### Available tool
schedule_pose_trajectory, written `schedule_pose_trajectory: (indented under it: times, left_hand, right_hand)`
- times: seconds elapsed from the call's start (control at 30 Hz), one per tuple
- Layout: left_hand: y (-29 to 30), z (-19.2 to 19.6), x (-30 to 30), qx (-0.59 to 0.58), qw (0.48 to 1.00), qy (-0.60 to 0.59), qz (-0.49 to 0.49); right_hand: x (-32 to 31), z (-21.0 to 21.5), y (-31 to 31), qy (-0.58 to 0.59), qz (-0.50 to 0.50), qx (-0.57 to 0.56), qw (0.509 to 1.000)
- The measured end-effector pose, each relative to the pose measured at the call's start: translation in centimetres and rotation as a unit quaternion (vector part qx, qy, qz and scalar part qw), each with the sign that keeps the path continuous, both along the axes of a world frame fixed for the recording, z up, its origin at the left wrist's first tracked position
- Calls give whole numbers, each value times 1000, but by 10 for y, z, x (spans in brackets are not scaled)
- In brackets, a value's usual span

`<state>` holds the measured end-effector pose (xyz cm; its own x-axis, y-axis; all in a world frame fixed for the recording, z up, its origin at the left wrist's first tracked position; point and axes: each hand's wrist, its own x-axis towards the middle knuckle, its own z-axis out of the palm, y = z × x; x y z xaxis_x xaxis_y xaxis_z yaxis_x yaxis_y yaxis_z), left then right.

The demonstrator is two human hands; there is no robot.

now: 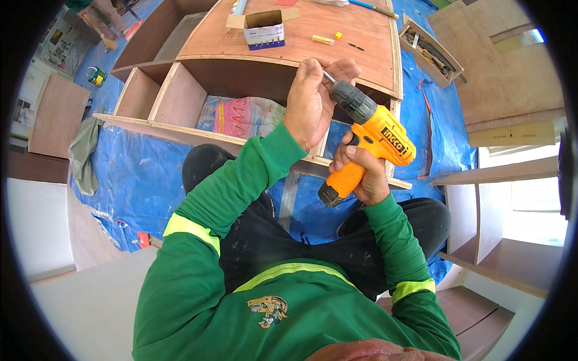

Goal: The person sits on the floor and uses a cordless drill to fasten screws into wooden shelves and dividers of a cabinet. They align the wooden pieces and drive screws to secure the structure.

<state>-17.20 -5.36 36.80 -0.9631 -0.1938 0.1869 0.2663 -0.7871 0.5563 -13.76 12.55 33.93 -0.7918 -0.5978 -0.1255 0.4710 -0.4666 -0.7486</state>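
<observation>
My right hand [364, 165] grips a yellow cordless drill [382, 135] by its handle, with a finger near the trigger. The drill's black chuck [354, 101] points up and to the left and carries a short metal bit [329, 77]. My left hand [310, 99] is raised at the bit's tip, thumb and fingertips drawn together. Whatever lies between those fingertips is too small or hidden to make out. Below the hands, a wooden cabinet frame [180, 96] with open compartments stands before my crossed legs.
On the cabinet's wooden top [211, 39] sit an open cardboard box [265, 35], a small clear-and-yellow case [323, 40] and a dark, thin piece [356, 47]. A wooden toolbox [430, 51] stands at right. Blue sheeting [132, 162] covers the floor. Another person [102, 21] stands far left.
</observation>
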Motion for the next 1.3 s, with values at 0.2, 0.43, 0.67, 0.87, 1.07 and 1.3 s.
schedule_pose_trajectory:
  times: [0.2, 0.43, 0.67, 0.87, 1.07, 1.3]
  left_hand:
    - [0, 4, 2, -16, 1000, 11, 8]
    - [15, 2, 10, -5, 999, -35, 2]
    - [13, -15, 6, 46, 996, -63, -33]
    - [19, -24, -1, 114, 986, -123, 17]
    - [23, -11, -3, 162, 970, -180, 3]
    - [15, -3, 1, 184, 973, -133, -44]
  right_hand:
    - [0, 4, -1, -1, 7, 5, 1000]
    - [-1, -1, -2, 11, -6, -15, 1000]
    - [-10, 8, 1, 24, -30, 83, 996]
    - [-10, 9, -2, 49, -83, 145, 985]
    - [-7, -8, 1, 158, -140, 196, 958]
    - [-2, -21, 8, 326, -123, 366, 863]
